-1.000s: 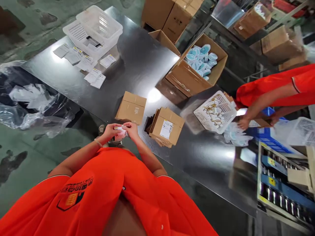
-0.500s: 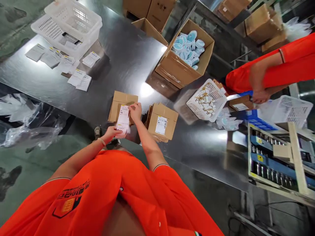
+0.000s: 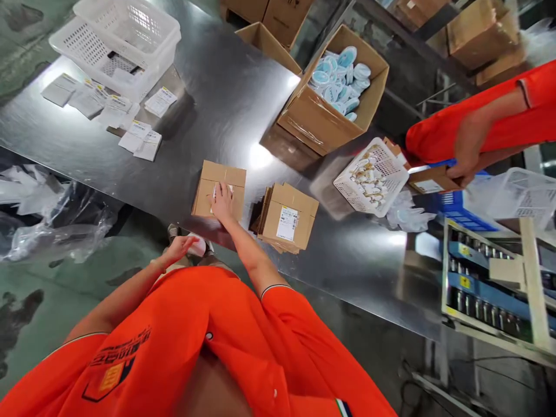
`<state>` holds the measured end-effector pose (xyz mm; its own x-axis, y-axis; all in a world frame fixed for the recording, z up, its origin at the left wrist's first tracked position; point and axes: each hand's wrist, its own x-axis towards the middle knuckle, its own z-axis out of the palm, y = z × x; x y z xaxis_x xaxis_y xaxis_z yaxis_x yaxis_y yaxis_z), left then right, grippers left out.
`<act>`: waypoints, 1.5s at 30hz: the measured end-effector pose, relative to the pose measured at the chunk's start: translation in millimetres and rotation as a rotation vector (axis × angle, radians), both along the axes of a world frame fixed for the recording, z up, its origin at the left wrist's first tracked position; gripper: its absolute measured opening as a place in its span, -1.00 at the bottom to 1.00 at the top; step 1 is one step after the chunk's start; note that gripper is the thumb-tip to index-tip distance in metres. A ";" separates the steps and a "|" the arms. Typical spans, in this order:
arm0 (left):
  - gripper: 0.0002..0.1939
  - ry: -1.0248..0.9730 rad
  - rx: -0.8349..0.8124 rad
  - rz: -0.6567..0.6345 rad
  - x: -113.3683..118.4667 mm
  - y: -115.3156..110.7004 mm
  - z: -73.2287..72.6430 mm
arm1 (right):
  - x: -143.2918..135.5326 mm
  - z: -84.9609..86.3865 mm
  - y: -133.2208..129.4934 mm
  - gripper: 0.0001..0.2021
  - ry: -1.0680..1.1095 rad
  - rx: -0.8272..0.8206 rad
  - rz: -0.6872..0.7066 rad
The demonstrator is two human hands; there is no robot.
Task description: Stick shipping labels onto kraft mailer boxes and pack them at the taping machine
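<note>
My right hand (image 3: 222,202) lies with its fingers stretched over a white label (image 3: 229,188) on the top of a stack of flat cardboard boxes (image 3: 211,172). Most of that label is hidden under the hand. Lower down, in front of the table edge, my left hand (image 3: 179,249) holds a strip of labels (image 3: 198,245), of which only a pale piece shows beyond the fingers. Just right of my right arm sits a second stack of flat cardboard boxes (image 3: 304,214), its top one bearing a printed white label (image 3: 287,223).
White label stacks (image 3: 117,111) and nested white baskets (image 3: 152,61) stand at the table's left. A carton (image 3: 304,128) of round blue-white items and a white basket (image 3: 347,197) stand to the right. Beyond them a co-worker's hand (image 3: 463,168) holds a cardboard box (image 3: 436,178).
The label strip has moved down and away from the boxes with my left hand. My right hand has gone from the strip to the box top, pressing on a label there.
</note>
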<state>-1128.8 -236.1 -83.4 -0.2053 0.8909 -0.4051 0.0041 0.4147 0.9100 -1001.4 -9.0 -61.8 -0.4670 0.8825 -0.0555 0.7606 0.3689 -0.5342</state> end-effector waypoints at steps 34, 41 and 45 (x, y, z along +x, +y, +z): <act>-0.21 -0.456 0.004 0.529 6.6 91.0 72.3 | 59.1 40.8 -98.6 -0.69 0.748 -0.693 -0.181; -0.26 -0.215 0.167 0.136 20.3 65.9 72.8 | 47.6 59.3 -74.2 -0.81 0.697 -0.634 -0.196; -0.46 -0.086 0.103 0.132 16.4 74.7 66.1 | 52.9 52.5 -83.5 -0.87 0.628 -0.573 -0.193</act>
<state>-1112.4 -161.4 -17.3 -0.2920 0.8960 -0.3345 -0.1240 0.3114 0.9422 -948.5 -92.5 -9.3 -0.4056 0.8642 -0.2976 0.2845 -0.1900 -0.9397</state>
